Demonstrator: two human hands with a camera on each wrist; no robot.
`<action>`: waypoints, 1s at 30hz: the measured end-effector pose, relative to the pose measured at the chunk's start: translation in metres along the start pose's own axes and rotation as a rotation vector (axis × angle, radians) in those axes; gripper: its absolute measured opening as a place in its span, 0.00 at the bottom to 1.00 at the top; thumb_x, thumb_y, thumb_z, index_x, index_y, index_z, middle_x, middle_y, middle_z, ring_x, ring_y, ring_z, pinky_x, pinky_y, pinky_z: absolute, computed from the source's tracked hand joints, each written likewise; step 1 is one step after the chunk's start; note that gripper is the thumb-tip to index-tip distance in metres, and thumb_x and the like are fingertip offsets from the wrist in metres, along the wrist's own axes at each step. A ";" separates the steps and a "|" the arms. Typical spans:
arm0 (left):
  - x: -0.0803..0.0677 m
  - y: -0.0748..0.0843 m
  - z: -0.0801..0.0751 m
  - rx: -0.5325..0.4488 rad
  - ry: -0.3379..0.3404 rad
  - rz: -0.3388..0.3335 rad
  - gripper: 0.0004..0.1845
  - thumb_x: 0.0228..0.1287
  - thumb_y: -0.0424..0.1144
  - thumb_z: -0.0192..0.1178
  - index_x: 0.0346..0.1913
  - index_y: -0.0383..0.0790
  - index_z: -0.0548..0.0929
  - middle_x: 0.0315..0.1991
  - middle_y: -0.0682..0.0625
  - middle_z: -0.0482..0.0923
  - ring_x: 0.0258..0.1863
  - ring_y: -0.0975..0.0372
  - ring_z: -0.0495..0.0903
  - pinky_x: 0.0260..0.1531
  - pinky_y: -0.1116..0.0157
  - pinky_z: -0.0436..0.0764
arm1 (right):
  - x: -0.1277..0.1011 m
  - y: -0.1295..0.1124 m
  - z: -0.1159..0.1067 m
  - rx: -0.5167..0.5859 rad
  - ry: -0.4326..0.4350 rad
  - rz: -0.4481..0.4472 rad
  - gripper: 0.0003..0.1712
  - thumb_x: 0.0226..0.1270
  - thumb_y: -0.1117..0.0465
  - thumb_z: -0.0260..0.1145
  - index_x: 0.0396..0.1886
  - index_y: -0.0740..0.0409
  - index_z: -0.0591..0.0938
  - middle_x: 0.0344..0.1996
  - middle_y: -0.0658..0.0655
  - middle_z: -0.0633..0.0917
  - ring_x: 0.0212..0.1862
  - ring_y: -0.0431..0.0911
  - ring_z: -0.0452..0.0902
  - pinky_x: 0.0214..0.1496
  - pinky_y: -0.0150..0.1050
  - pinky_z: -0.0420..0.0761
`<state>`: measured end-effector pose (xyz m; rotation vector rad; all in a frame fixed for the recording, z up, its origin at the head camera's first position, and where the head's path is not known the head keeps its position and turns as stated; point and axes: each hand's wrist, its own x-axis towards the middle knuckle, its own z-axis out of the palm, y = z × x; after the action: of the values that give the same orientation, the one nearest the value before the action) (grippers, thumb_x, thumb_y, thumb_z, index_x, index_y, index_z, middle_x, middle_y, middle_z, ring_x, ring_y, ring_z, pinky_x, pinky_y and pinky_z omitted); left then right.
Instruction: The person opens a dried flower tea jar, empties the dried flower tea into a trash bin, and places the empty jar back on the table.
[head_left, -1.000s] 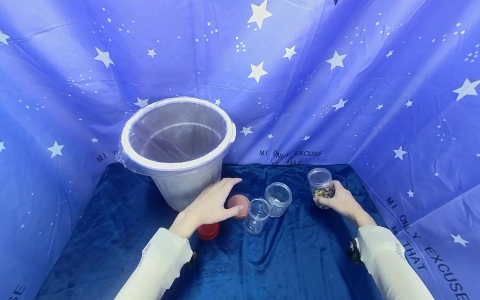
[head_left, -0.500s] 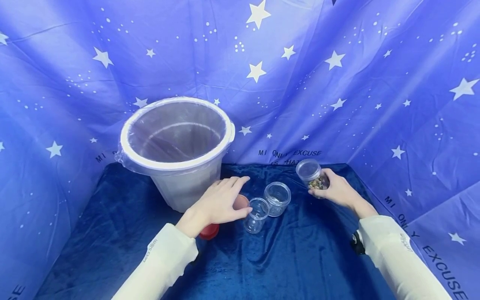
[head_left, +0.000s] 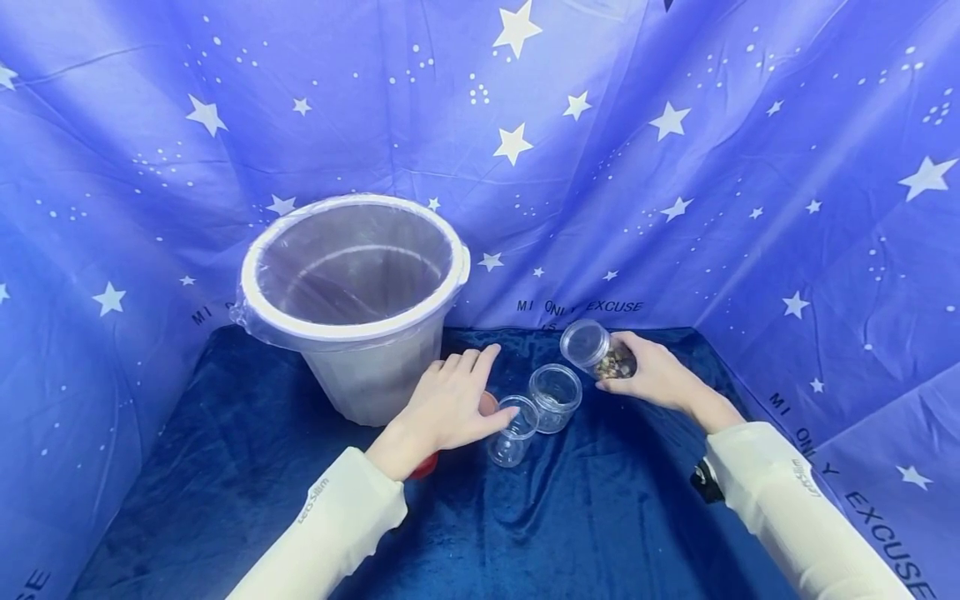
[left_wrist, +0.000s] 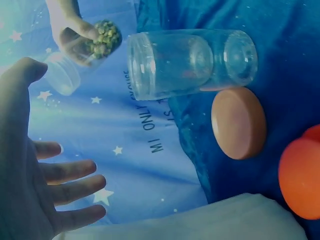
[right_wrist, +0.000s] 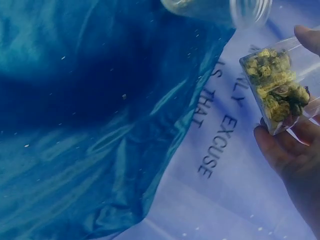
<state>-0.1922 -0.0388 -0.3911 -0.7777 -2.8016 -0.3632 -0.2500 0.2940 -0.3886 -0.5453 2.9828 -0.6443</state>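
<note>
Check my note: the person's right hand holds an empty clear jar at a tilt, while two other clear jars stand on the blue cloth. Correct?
No: the jar is not empty. The right wrist view shows yellow-green bits inside it. The right hand holds it tilted, and two other clear jars stand on the cloth.

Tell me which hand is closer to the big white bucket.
The left hand, just front-right of the bucket; the right hand is farther right, past two clear jars, gripping a third jar.

Bright head view; dimmer, hazier wrist views, perhaps slightly soft.
</note>
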 end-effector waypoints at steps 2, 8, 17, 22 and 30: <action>0.002 0.003 -0.001 0.000 0.017 0.007 0.47 0.59 0.71 0.53 0.72 0.41 0.64 0.56 0.45 0.79 0.52 0.52 0.81 0.47 0.53 0.80 | 0.002 -0.006 -0.001 0.012 -0.006 -0.009 0.42 0.52 0.44 0.76 0.61 0.60 0.73 0.47 0.61 0.84 0.46 0.52 0.81 0.49 0.51 0.79; 0.007 0.008 -0.003 0.044 0.047 0.038 0.46 0.60 0.71 0.52 0.71 0.41 0.64 0.55 0.45 0.79 0.52 0.52 0.80 0.50 0.54 0.79 | 0.006 -0.026 -0.003 0.030 -0.025 -0.038 0.42 0.52 0.45 0.76 0.63 0.59 0.73 0.50 0.60 0.84 0.50 0.53 0.80 0.53 0.53 0.79; 0.010 0.012 -0.001 0.110 0.128 0.080 0.47 0.59 0.71 0.52 0.71 0.41 0.64 0.56 0.45 0.79 0.52 0.52 0.81 0.53 0.53 0.78 | 0.007 -0.060 0.007 0.012 -0.043 -0.145 0.43 0.48 0.48 0.77 0.64 0.58 0.75 0.51 0.58 0.84 0.52 0.51 0.78 0.53 0.50 0.78; 0.012 0.015 0.001 0.140 0.198 0.112 0.47 0.58 0.71 0.53 0.70 0.38 0.66 0.54 0.45 0.80 0.50 0.53 0.83 0.50 0.54 0.80 | 0.005 -0.070 0.011 0.011 -0.065 -0.155 0.43 0.48 0.46 0.76 0.65 0.55 0.74 0.52 0.55 0.83 0.53 0.51 0.77 0.52 0.50 0.78; 0.011 0.015 0.003 0.116 0.200 0.107 0.42 0.60 0.69 0.53 0.62 0.35 0.71 0.49 0.46 0.81 0.46 0.54 0.83 0.48 0.56 0.81 | 0.003 -0.078 0.017 -0.017 -0.094 -0.179 0.43 0.49 0.46 0.76 0.65 0.55 0.75 0.54 0.54 0.83 0.56 0.52 0.76 0.54 0.52 0.77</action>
<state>-0.1936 -0.0198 -0.3886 -0.8128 -2.5578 -0.2435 -0.2251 0.2197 -0.3716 -0.8274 2.8760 -0.5866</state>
